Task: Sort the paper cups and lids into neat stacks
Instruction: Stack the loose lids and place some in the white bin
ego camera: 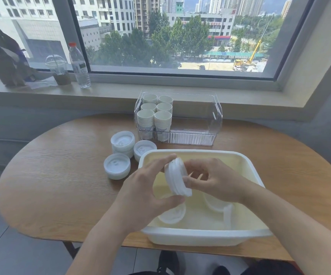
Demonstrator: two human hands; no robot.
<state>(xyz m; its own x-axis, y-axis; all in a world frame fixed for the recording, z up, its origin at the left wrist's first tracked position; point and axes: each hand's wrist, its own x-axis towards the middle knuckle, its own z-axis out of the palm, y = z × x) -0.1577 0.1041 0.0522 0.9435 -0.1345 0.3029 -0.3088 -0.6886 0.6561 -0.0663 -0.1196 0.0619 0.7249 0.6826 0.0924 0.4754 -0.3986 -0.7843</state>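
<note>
- While the paper cups [155,118] already stand as six nested columns in the left part of the clear plastic organiser bin [214,120], the work in hand is, I judge, the collecting of lids.
- The left hand [146,193] and the right hand [210,179] hold together a small pile of white round plastic lids [175,179], turned on its edge above the cream rectangular plastic tub [200,234].
- The left thumb and fingers curl round the rim of this pile from below and above; the right fingertips pinch its other side, as if to press the lids into line.
- Some loose white lids [172,214] lie at the bottom of the tub, one or two leaning on its wall; their exact number I cannot tell.
- Three finished lid stacks [121,153] stand on the oval wooden table [57,175], just left of the tub.
- The next move, I think, needs the held pile squared, then set flat beside these stacks or in the free right part of the organiser, without tipping it.
</note>
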